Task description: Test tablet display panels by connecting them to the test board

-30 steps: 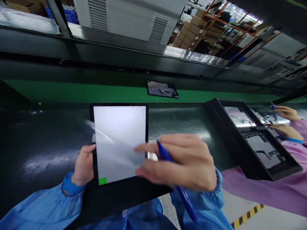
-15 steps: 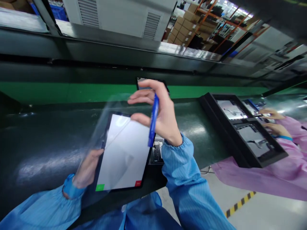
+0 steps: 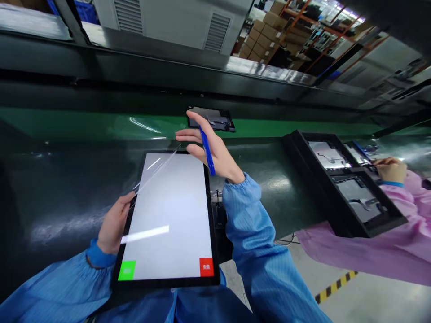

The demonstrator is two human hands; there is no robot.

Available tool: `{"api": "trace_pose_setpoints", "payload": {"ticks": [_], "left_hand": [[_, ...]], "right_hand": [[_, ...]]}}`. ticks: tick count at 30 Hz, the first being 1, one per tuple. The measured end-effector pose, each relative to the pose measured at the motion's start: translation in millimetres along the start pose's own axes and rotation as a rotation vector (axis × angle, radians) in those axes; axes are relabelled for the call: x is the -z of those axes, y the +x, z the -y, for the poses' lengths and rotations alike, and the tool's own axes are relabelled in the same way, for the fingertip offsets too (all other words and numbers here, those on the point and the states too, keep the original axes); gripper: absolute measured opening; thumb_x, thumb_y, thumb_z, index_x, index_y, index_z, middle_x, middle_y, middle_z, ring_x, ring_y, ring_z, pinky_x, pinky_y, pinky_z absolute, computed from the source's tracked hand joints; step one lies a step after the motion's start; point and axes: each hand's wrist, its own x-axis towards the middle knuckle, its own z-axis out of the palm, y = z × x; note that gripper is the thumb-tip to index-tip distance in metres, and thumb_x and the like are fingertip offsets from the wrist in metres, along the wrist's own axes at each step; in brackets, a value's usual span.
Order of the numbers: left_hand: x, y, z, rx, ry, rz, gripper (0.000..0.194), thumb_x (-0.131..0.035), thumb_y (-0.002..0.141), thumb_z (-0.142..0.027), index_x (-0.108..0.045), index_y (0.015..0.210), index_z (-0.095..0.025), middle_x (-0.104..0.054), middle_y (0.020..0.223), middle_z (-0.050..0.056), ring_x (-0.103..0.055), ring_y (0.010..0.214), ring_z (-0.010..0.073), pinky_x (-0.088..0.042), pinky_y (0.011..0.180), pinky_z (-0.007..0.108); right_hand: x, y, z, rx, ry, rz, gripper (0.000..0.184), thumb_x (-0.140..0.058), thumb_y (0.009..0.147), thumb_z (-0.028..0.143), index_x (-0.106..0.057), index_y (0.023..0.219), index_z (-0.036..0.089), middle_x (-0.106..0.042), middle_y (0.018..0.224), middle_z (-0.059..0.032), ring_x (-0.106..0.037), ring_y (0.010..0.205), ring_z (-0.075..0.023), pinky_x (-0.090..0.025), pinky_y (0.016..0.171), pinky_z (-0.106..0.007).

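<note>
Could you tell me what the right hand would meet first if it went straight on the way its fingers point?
Apart from the clear film by its fingertips, the right hand seems free over the green strip until perhaps the dark rail beyond; depth is unclear.

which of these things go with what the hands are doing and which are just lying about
Seemingly in use:
lit tablet, in the left hand
clear film, slanting from the tablet toward the right hand
blue pen, in the right hand

Seemingly just lying about:
dark-framed panel on the green strip
black divided tray off to the right
stacked cardboard boxes
</note>
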Motion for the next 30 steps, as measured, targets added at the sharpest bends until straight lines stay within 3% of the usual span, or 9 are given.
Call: {"api": "trace_pose_setpoints", "payload": {"ticks": [4,9,15,21,27,30], "left_hand": [[-5.2,-5,-3,0.174,-0.065,0.051,0.021,-0.066,0.082,-0.028,-0.073,0.1,-0.02,-0.076,0.078,-0.002,-0.07,0.103,0.0282,-0.06,0.087,0.034],[-15.3,-9,-4,0.123,-0.138,0.0,0.028,-0.051,0.09,-0.025,-0.071,0.108,-0.018,-0.077,0.092,0.0,-0.067,0.109,0.0277,-0.057,0.092,0.036],[-23.7,-14,-5,0.168,-0.178,0.076,0.028,-0.048,0.095,-0.027,-0.073,0.102,-0.016,-0.077,0.087,0.0,-0.067,0.11,0.023,-0.053,0.096,0.031],[-36.3,-23,-13,0.206,-0.169,-0.039,0.04,-0.035,0.101,-0.027,-0.071,0.107,-0.009,-0.077,0.088,0.003,-0.069,0.106,0.023,-0.054,0.093,0.03],[-29.9,-15,-11,0.209,-0.212,-0.056,0.049,-0.024,0.102,-0.03,-0.065,0.119,-0.009,-0.077,0.082,0.003,-0.071,0.101,0.0221,-0.054,0.095,0.035],[-22.5,-10,-9,0.211,-0.251,-0.042,0.046,-0.026,0.102,-0.031,-0.062,0.124,-0.012,-0.077,0.085,0.001,-0.07,0.102,0.0218,-0.052,0.098,0.037]], "right_hand": [[-12,7,-23,-0.092,0.039,0.023,0.068,-0.053,0.095,0.048,-0.02,0.15,0.025,-0.06,0.132,-0.0112,-0.06,0.121,-0.0209,-0.049,0.105,-0.037],[-18,10,-33,-0.117,0.071,0.046,0.068,-0.054,0.094,0.047,-0.022,0.149,0.023,-0.06,0.132,-0.0119,-0.061,0.121,-0.0204,-0.047,0.106,-0.038],[-20,11,-39,-0.135,0.055,0.063,0.072,-0.05,0.093,0.054,-0.021,0.149,0.021,-0.06,0.132,-0.0128,-0.061,0.12,-0.0202,-0.048,0.104,-0.035],[-22,11,-41,-0.105,0.042,0.052,0.068,-0.049,0.095,0.051,-0.023,0.148,0.018,-0.062,0.128,-0.012,-0.062,0.119,-0.0196,-0.049,0.103,-0.034],[-24,10,-48,-0.066,0.048,0.04,0.072,-0.048,0.093,0.059,-0.025,0.148,0.018,-0.062,0.125,-0.0126,-0.063,0.116,-0.0218,-0.05,0.1,-0.037],[-25,10,-52,-0.055,0.066,0.032,0.076,-0.049,0.091,0.063,-0.026,0.147,0.016,-0.063,0.124,-0.0127,-0.064,0.114,-0.021,-0.05,0.099,-0.036]]}}
